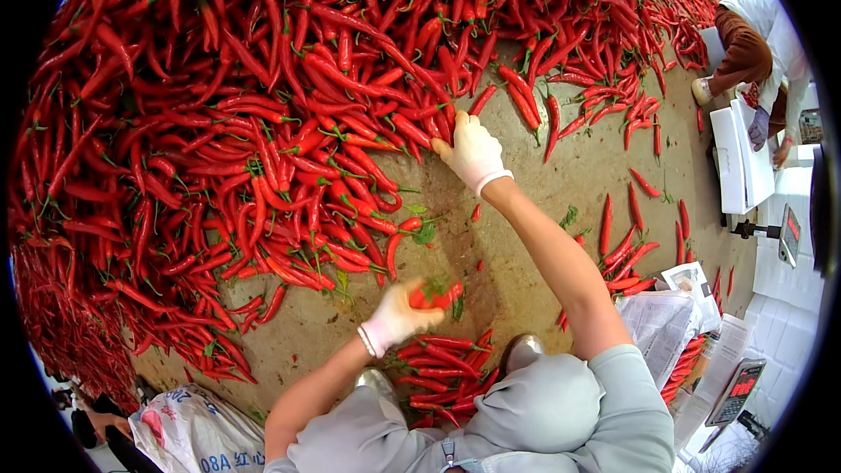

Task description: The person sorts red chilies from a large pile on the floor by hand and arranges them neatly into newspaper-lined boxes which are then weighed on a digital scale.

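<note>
My left hand (393, 318), in a white glove, is closed around a small bunch of red chili peppers (436, 297) with green stems, blurred by motion. Stretched out ahead, my right hand (472, 150), also gloved, has its fingertips at the near edge of a big heap of red chili peppers (315, 98). Its thumb and forefinger are at a pepper there, but whether they grip it is hard to see. Between my shoes a smaller pile of chili peppers (443, 374) lies on the concrete floor (489, 263), stems mostly to the right.
Newspaper (657, 309) partly covers peppers at my right, near a digital scale (736, 394). A printed plastic sack (197, 430) lies at lower left. Another person (755, 46) sits by a white foam box (741, 156) and a second scale (790, 235). Loose peppers (621, 246) dot the floor.
</note>
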`<state>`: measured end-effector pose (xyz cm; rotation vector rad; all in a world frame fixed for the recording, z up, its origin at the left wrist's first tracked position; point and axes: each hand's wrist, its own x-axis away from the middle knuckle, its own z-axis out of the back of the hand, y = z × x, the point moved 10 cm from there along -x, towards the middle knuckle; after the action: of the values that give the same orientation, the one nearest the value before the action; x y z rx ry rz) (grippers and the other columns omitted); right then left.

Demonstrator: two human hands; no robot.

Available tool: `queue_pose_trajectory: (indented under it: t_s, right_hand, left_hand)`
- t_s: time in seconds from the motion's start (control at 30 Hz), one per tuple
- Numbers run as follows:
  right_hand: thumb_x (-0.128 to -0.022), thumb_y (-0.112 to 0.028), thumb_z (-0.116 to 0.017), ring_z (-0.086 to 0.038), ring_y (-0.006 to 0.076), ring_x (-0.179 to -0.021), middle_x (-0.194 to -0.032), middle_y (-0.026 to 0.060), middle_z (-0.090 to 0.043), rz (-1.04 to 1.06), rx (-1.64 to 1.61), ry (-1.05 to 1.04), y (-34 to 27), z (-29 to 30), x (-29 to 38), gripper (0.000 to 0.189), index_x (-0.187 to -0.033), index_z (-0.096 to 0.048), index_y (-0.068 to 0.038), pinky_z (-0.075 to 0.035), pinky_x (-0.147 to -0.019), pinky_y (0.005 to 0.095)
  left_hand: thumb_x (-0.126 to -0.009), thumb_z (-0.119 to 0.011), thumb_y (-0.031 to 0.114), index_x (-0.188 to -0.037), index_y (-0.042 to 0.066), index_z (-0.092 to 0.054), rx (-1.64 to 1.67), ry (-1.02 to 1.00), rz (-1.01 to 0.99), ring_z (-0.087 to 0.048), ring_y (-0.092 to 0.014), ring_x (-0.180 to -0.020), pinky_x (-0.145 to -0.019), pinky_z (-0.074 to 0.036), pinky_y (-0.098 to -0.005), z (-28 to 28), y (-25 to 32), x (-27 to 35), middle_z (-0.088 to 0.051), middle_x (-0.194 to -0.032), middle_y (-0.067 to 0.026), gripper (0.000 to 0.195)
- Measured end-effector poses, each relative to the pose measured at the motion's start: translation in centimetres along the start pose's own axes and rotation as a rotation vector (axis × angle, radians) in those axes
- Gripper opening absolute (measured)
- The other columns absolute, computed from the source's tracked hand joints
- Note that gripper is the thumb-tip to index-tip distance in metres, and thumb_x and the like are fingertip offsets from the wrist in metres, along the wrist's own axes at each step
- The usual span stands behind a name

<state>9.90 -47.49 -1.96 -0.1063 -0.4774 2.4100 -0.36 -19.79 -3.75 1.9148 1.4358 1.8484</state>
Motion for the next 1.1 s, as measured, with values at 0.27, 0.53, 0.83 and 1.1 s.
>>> queue_pose_trajectory:
  t_s: [0.27, 0.53, 0.83, 1.1]
  right_hand:
    - [-0.098, -0.029, -0.053, -0.066, 0.035, -0.075, -0.082, 0.0219, -0.066, -0.017, -0.405, -0.37, 3.5, -3.8, 7.7, 0.029, -0.101, -0.06, 0.0, -0.051, -0.071, 0.0451]
    - [-0.098, -0.028, -0.055, -0.062, 0.026, -0.067, -0.074, 0.0182, -0.061, -0.189, -0.766, -0.368, 3.5, -0.1, 13.1, 0.031, -0.116, -0.062, -0.003, -0.049, -0.065, 0.0388]
    - [-0.099, -0.037, -0.054, -0.063, 0.0459, -0.073, -0.074, 0.0242, -0.062, 0.075, -0.513, -0.587, -4.4, -1.5, 20.9, 0.032, -0.095, -0.056, -0.005, -0.049, -0.064, 0.0525]
    - [-0.096, -0.034, -0.063, -0.064, 0.0349, -0.068, -0.072, 0.0212, -0.061, 0.099, -0.684, -0.636, -4.8, -0.2, 18.0, 0.032, -0.105, -0.063, -0.004, -0.05, -0.065, 0.0436]
  left_hand:
    - [-0.081, -0.079, 0.024, -0.108, 0.002, -0.064, -0.443, -0.187, 0.192, -0.061, -0.012, -0.066, -0.062, -0.05, -0.0291, -1.2, -7.1, 3.4, -0.066, -0.074, -0.0046, 0.038]
    - [-0.088, -0.075, 0.01, -0.1, 0.005, -0.067, 0.231, 0.175, -0.111, -0.059, -0.006, -0.077, -0.069, -0.048, -0.024, 3.5, -0.1, 0.0, -0.064, -0.084, 0.0042, 0.015]
    - [-0.085, -0.073, -0.004, -0.111, 0.0, -0.065, 0.738, 0.387, -0.307, -0.069, -0.017, -0.092, -0.082, -0.057, -0.0291, 5.7, -0.3, -1.7, -0.071, -0.103, -0.008, 0.028]
    - [-0.085, -0.069, -0.01, -0.111, 0.001, -0.065, 0.826, 0.358, -0.3, -0.069, -0.016, -0.092, -0.084, -0.058, -0.0293, 7.0, -0.4, -2.0, -0.07, -0.104, -0.007, 0.028]
